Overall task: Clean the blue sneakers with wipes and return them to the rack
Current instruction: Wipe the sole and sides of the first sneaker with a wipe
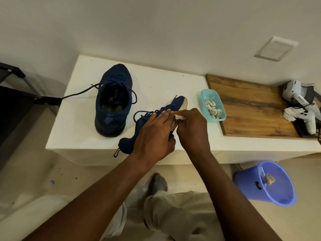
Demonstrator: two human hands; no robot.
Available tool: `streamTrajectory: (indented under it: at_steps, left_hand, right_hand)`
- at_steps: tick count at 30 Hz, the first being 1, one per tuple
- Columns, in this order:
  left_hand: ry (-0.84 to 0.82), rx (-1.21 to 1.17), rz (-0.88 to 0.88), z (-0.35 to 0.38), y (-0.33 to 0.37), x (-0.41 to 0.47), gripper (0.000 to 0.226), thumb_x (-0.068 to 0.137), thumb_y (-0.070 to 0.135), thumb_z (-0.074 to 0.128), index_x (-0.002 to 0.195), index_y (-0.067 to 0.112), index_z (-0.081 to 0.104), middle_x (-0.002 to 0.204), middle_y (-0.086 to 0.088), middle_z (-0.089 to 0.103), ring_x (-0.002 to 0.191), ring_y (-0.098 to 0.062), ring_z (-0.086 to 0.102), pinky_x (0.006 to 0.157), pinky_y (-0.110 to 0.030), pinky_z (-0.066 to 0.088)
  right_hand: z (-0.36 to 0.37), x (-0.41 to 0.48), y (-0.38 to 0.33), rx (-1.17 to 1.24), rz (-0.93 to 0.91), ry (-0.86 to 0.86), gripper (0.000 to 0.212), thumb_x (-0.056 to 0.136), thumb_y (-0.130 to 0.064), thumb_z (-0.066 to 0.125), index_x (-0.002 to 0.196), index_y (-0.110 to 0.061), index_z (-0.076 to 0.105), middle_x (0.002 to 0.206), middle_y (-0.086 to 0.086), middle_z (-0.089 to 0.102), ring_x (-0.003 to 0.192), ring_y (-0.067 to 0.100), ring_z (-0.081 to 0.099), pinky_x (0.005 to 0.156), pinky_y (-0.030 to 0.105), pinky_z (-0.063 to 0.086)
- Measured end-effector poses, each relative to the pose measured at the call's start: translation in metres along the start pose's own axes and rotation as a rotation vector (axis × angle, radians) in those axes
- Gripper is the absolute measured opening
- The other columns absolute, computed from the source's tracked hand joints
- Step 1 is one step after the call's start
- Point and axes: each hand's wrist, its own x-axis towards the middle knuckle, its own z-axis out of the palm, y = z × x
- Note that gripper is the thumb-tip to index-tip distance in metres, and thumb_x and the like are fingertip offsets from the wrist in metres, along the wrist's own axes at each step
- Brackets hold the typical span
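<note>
One blue sneaker point(113, 100) stands upright on the white counter point(73, 122), its opening facing me and a lace trailing off the left edge. The second blue sneaker point(175, 104) lies tipped on its side near the front edge, pale sole turned right. My left hand point(154, 134) grips this sneaker across its upper. My right hand point(192, 129) pinches a small white wipe point(178, 117) against the sole side of the shoe. A teal tub point(202, 98) holding several crumpled wipes sits just right of the hands.
A wooden board point(246, 105) lies on the counter at right, with white and grey sneakers point(302, 105) on its far end. A blue bin point(250, 185) with used wipes stands on the floor at lower right. A dark rack point(19, 89) is at left.
</note>
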Motion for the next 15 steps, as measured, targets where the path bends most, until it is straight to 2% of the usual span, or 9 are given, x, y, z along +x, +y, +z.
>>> streamTrajectory:
  at_steps: [2,7,9,12,15]
  left_hand:
    - [0.002,0.014,0.001,0.0,0.0,-0.001,0.074,0.084,0.02,0.07,0.152,0.013,0.042,0.157,-0.004,0.044,0.145,-0.018,0.039,0.124,-0.033,0.019]
    - [0.013,0.053,-0.004,-0.002,0.002,0.001,0.077,0.084,0.022,0.071,0.153,0.01,0.04,0.157,-0.006,0.044,0.145,-0.02,0.039,0.12,-0.029,0.014]
    - [0.0,0.055,-0.002,-0.002,0.003,0.0,0.077,0.083,0.022,0.07,0.153,0.011,0.04,0.157,-0.006,0.043,0.146,-0.019,0.038,0.121,-0.03,0.015]
    - [-0.007,0.059,0.002,-0.002,0.003,0.0,0.076,0.083,0.021,0.069,0.153,0.012,0.04,0.157,-0.005,0.043,0.146,-0.017,0.038,0.123,-0.033,0.018]
    - [-0.016,0.065,-0.002,-0.003,0.005,0.0,0.076,0.084,0.022,0.069,0.154,0.011,0.039,0.158,-0.005,0.042,0.146,-0.018,0.037,0.123,-0.034,0.019]
  right_hand:
    - [-0.001,0.003,0.002,-0.022,0.008,0.016,0.02,0.096,-0.014,0.058,0.11,-0.018,0.072,0.102,0.0,0.063,0.078,0.002,0.05,0.064,0.0,0.033]
    - [-0.002,0.046,0.01,0.04,0.125,0.083,0.018,0.096,-0.01,0.057,0.103,-0.019,0.071,0.1,0.0,0.069,0.076,0.003,0.058,0.058,-0.001,0.035]
    - [0.0,0.034,0.009,0.012,0.087,0.06,0.018,0.096,-0.012,0.057,0.106,-0.018,0.071,0.101,-0.001,0.065,0.08,0.005,0.058,0.06,0.0,0.035]
    - [-0.002,0.011,0.008,-0.001,0.005,0.003,0.018,0.096,-0.015,0.058,0.108,-0.015,0.071,0.1,-0.001,0.06,0.073,-0.001,0.05,0.063,0.002,0.033]
    - [-0.005,0.034,0.01,0.044,0.043,0.022,0.019,0.094,-0.008,0.057,0.099,-0.016,0.073,0.097,-0.001,0.067,0.075,0.001,0.057,0.063,-0.003,0.035]
